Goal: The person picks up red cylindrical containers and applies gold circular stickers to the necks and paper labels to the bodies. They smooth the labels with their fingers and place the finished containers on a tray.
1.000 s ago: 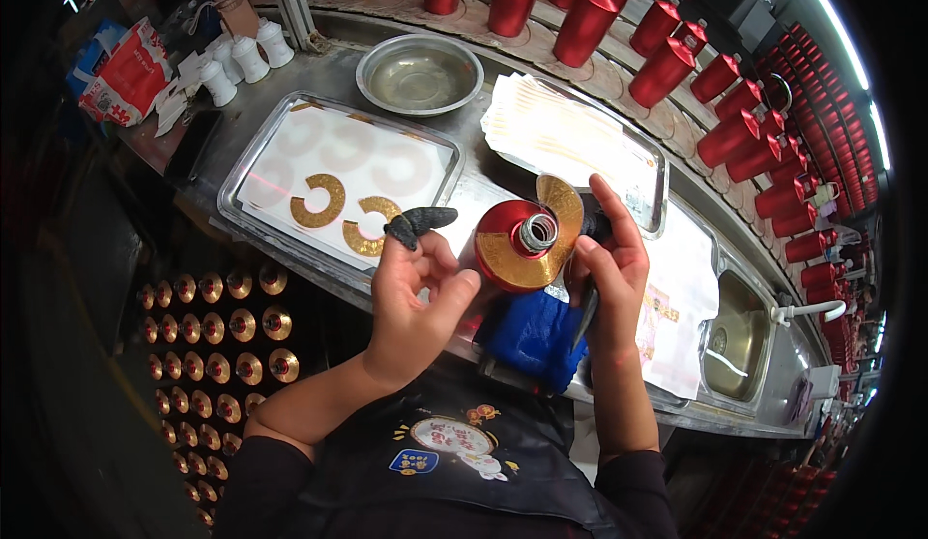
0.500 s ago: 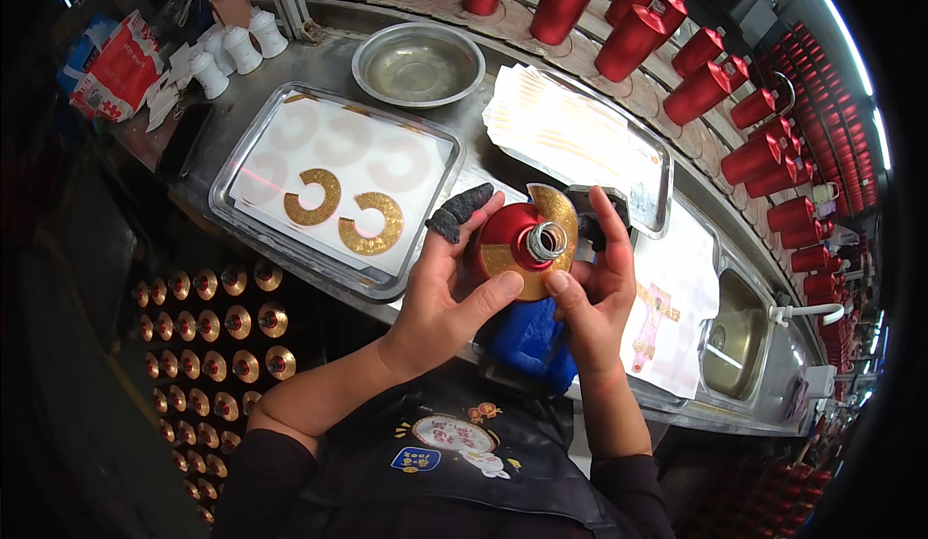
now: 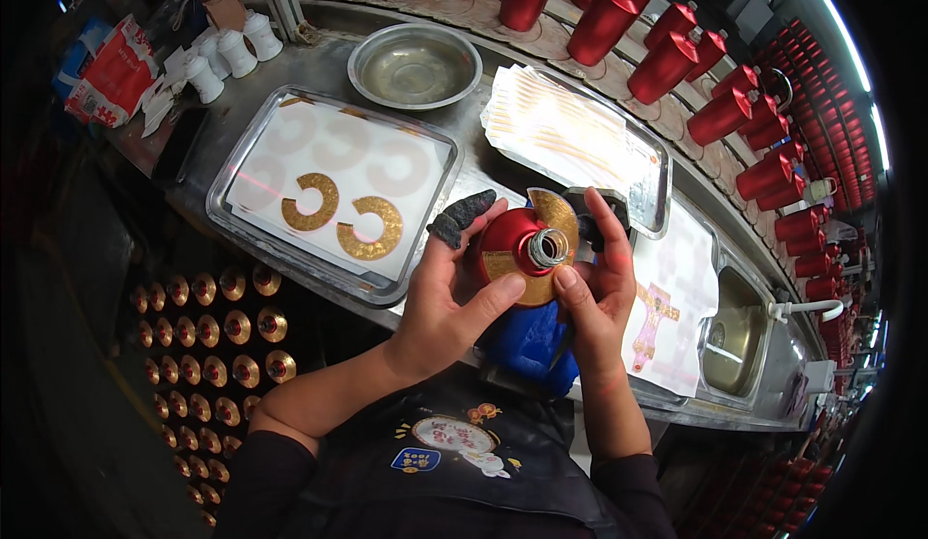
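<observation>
Between my two hands is a red bottle (image 3: 507, 228) with an open, threaded silvery neck, tilted so its mouth faces me. Around its shoulder lies a curved gold decal (image 3: 555, 212), with one end standing out past the bottle's far edge. My left hand (image 3: 440, 283) grips the left side, its thumb pressed on the near part of the decal; a black cover sits on one finger. My right hand (image 3: 601, 297) holds the right side, thumb on the decal near the neck and index finger extended. Beneath the bottle is a blue support (image 3: 532, 346).
A metal tray (image 3: 220, 191) with gold C-shaped decals on white sheets stands left. Behind are a metal bowl (image 3: 464, 89) and a stack of sheets (image 3: 551, 118). Red bottles (image 3: 667, 65) line the curved conveyor. A sink (image 3: 739, 336) is at right; gold-topped bottles (image 3: 237, 326) stand lower left.
The red bottles on the conveyor have shifted along it. My right thumb has slid slightly up toward the neck; both hands keep the bottle in nearly the same place.
</observation>
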A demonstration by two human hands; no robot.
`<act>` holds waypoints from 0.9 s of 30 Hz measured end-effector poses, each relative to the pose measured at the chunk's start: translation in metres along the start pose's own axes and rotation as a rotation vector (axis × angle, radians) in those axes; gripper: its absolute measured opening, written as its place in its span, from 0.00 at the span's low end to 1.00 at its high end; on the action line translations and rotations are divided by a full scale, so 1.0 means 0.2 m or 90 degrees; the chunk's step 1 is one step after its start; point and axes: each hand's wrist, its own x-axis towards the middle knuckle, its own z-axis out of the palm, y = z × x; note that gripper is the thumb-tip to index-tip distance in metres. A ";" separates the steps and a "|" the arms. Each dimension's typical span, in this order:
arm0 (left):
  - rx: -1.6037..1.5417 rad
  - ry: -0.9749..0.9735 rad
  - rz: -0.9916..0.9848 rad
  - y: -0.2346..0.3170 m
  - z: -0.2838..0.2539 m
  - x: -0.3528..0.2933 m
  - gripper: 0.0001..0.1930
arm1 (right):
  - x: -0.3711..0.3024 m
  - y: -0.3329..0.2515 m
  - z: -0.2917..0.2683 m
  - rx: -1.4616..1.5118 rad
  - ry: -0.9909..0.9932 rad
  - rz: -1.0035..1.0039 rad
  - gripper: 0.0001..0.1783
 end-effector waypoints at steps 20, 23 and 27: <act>-0.019 0.010 -0.063 0.03 -0.01 0.04 0.32 | 0.00 0.01 -0.02 -0.004 -0.012 0.002 0.38; -0.022 0.025 -0.070 0.03 0.00 0.04 0.31 | 0.00 0.02 -0.01 -0.054 -0.011 -0.031 0.38; -0.005 0.029 -0.063 0.03 0.01 0.04 0.31 | 0.00 0.03 -0.02 -0.030 -0.003 -0.050 0.37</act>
